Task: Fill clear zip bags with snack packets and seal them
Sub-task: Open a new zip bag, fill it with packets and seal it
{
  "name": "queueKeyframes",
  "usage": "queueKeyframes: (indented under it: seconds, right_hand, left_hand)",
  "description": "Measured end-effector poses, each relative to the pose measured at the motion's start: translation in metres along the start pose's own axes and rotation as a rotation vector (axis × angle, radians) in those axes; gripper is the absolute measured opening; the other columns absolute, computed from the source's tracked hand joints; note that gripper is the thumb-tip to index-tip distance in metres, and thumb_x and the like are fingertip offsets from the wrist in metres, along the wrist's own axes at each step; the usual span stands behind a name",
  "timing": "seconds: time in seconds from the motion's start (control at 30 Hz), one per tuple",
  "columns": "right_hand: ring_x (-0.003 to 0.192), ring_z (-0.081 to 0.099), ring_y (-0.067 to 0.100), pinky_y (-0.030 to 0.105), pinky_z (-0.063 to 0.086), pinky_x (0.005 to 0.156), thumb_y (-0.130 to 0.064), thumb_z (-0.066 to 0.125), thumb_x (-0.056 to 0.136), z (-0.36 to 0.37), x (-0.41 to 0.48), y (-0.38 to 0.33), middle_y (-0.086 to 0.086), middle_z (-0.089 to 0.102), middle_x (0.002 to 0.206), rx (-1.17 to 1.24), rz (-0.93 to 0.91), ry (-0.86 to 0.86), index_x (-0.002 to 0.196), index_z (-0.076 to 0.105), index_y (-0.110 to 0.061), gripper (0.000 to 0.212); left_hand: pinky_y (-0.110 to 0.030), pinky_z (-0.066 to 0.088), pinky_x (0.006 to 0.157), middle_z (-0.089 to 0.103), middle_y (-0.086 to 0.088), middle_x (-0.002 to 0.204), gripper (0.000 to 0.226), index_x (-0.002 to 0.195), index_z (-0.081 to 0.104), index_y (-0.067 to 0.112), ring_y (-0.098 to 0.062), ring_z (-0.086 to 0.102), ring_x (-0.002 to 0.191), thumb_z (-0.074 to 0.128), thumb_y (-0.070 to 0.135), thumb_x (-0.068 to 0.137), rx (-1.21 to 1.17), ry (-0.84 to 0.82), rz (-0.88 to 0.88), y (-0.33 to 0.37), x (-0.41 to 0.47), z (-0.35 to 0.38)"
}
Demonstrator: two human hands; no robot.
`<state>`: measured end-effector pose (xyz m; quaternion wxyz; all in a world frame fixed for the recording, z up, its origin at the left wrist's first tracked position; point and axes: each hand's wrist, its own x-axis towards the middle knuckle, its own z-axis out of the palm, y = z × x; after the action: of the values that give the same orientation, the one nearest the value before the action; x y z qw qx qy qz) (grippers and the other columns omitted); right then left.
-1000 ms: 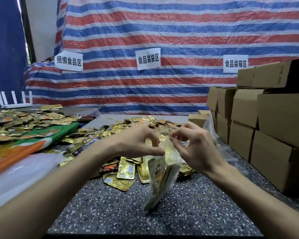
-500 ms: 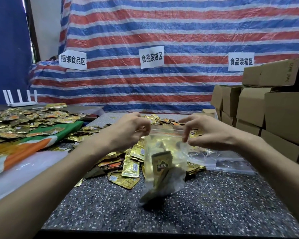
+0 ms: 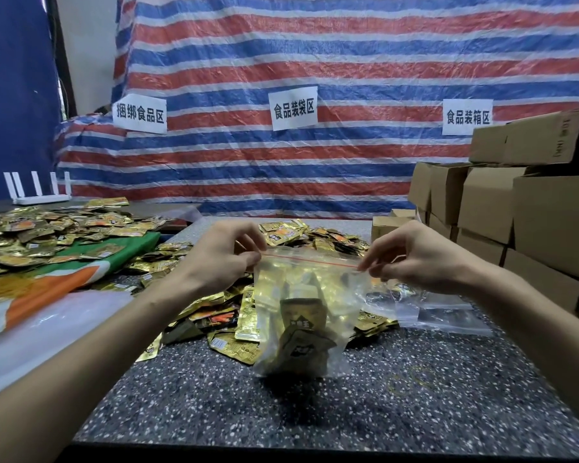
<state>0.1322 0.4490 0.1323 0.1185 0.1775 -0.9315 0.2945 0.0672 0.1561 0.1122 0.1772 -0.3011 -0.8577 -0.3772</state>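
**Head view.** The left hand pinches the left top corner of the clear zip bag, and the right hand pinches the right top corner. This two-point hold keeps the red zip strip taut and level, probably ready for pressing shut. The bag hangs upright over the tabletop, just in front of the loose packets. It is transparent and crinkled, with gold and dark snack packets settled low inside. Whether the strip is fully sealed cannot be determined.
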Motion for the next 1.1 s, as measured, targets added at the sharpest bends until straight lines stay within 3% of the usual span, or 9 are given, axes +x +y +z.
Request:
queueKeyframes:
  seconds: [0.23,0.43,0.5,0.57,0.67,0.73,0.83,0.97,1.1]
  right_hand:
    - [0.075,0.071,0.011,0.018,0.055,0.069,0.01,0.07,0.082,-0.005,-0.004,0.0,0.005,0.075,0.083,0.229,-0.034,0.173,0.089,0.076,-0.008,0.02]
    - [0.076,0.064,0.018,0.023,0.054,0.064,0.01,0.065,0.083,0.012,-0.002,0.007,0.016,0.07,0.087,0.264,0.086,0.19,0.096,0.065,-0.009,0.023]
    - [0.079,0.061,0.019,0.031,0.053,0.068,0.002,0.064,0.085,0.012,-0.001,0.008,0.014,0.069,0.092,0.197,0.132,0.151,0.105,0.062,-0.015,0.026]
    - [0.087,0.062,0.017,0.029,0.05,0.074,-0.019,0.064,0.084,0.014,0.002,0.001,0.007,0.068,0.098,0.097,0.108,0.114,0.115,0.058,-0.021,0.032]
    - [0.114,0.05,0.006,0.016,0.039,0.086,-0.049,0.058,0.075,0.023,0.012,-0.026,-0.01,0.056,0.126,-0.14,-0.066,0.053,0.13,0.054,-0.025,0.06]
    - [0.12,0.045,0.005,0.023,0.037,0.094,-0.057,0.057,0.078,0.032,0.023,-0.047,-0.01,0.054,0.133,-0.231,-0.167,-0.017,0.132,0.056,-0.024,0.064]
    - [0.109,0.058,0.009,0.034,0.049,0.096,-0.055,0.063,0.088,0.042,0.035,-0.07,-0.004,0.065,0.123,-0.179,-0.204,-0.089,0.124,0.063,-0.019,0.051]
    - [0.08,0.067,0.013,0.04,0.058,0.074,-0.045,0.069,0.084,0.047,0.043,-0.08,-0.001,0.072,0.089,-0.278,-0.175,-0.006,0.095,0.073,-0.014,0.033]
    - [0.074,0.067,0.007,0.029,0.058,0.067,-0.024,0.073,0.085,0.049,0.047,-0.081,-0.006,0.071,0.078,-0.268,-0.162,0.009,0.084,0.076,-0.019,0.006]
  left_hand:
    - [-0.018,0.057,0.068,0.07,0.001,0.084,0.024,0.091,0.062,0.021,-0.009,0.07,0.077,0.073,0.002,0.083,-0.162,0.159,0.079,-0.003,-0.002,-0.01]
    - [-0.043,0.059,0.079,0.065,-0.009,0.092,0.021,0.094,0.057,0.012,-0.022,0.067,0.084,0.067,-0.004,0.086,-0.189,0.105,0.033,-0.012,-0.01,0.014]
    - [-0.044,0.058,0.078,0.065,-0.008,0.091,0.021,0.094,0.057,0.012,-0.02,0.066,0.083,0.067,-0.005,0.086,-0.219,0.129,0.062,-0.011,-0.012,0.018]
    - [-0.044,0.057,0.077,0.065,-0.006,0.089,0.024,0.093,0.056,0.014,-0.018,0.065,0.082,0.068,-0.005,0.086,-0.227,0.143,0.115,-0.007,-0.012,0.022]
    - [-0.044,0.057,0.077,0.064,-0.006,0.087,0.028,0.092,0.054,0.014,-0.021,0.066,0.082,0.068,-0.007,0.084,-0.205,0.146,0.22,0.002,-0.012,0.028]
    - [-0.045,0.057,0.076,0.064,-0.006,0.086,0.031,0.091,0.052,0.018,-0.022,0.066,0.082,0.068,-0.008,0.084,-0.178,0.153,0.267,0.006,-0.012,0.031]
    - [-0.05,0.057,0.074,0.064,-0.007,0.085,0.034,0.088,0.05,0.021,-0.026,0.066,0.081,0.066,-0.009,0.083,-0.171,0.166,0.293,0.009,-0.013,0.03]
    - [-0.047,0.058,0.072,0.067,-0.007,0.084,0.033,0.085,0.05,0.018,-0.022,0.069,0.079,0.071,-0.007,0.082,-0.226,0.186,0.254,0.008,-0.014,0.028]
    - [-0.042,0.06,0.074,0.069,-0.007,0.083,0.036,0.084,0.049,0.019,-0.016,0.071,0.078,0.073,-0.008,0.081,-0.27,0.184,0.245,0.007,-0.017,0.025]
